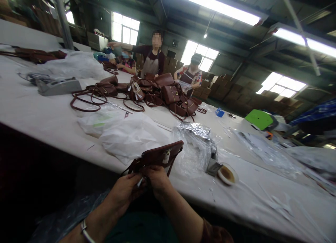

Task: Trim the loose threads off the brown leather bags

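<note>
A dark brown handbag (154, 156) leans at the near edge of the table, tilted, with a small pale tag or wrapped piece on its front. My left hand (128, 188) is closed at the bag's near side, pinching around a small white bit that sticks out between the fingers. Close beside it, my right hand (156, 176) has its fingers closed on the lower edge or strap of the bag. Exactly what the fingertips grip is partly hidden. White wrapping sheets (131, 134) lie just behind the bag.
A heap of brown bags (168, 92) with straps covers the middle of the table (262, 201). Clear plastic (194, 148), a metal tape dispenser (214, 166) and a round dish (227, 174) lie to the right. Another dispenser (59, 86) stands left. Several people work across the table.
</note>
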A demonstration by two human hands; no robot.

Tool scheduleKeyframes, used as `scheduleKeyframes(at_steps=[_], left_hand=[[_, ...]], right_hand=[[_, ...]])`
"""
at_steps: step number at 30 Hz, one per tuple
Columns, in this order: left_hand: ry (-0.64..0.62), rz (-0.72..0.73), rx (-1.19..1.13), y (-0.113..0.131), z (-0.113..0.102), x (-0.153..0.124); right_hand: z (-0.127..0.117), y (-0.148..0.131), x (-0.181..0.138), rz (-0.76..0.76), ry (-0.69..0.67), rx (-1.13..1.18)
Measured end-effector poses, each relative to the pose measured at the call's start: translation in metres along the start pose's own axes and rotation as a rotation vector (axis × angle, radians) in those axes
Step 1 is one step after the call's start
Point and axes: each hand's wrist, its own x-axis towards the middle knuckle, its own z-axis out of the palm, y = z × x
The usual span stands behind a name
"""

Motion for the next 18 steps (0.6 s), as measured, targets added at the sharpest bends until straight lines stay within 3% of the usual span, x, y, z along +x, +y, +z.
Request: scheduleKeyframes(at_steps=[2, 8, 14, 18], left_hand=[[-0.027, -0.01, 0.011, -0.001, -0.005, 0.0], [0.075, 0.017, 0.112, -0.006, -0.014, -0.001], [0.054, 0.1, 0.149, -0.001, -0.01, -0.001], [0.029, 0.098, 0.198, 0.001, -0.007, 0.001]], right_hand=[[0.0, 0.002, 0.002, -0.032, 0.043, -0.068], [0.004, 0.0, 0.002, -0.256, 0.196, -0.433], [-0.006, 0.001, -0.002, -0.217, 0.034, -0.337], [-0.021, 0.002, -0.004, -0.432, 0.071, -0.457]])
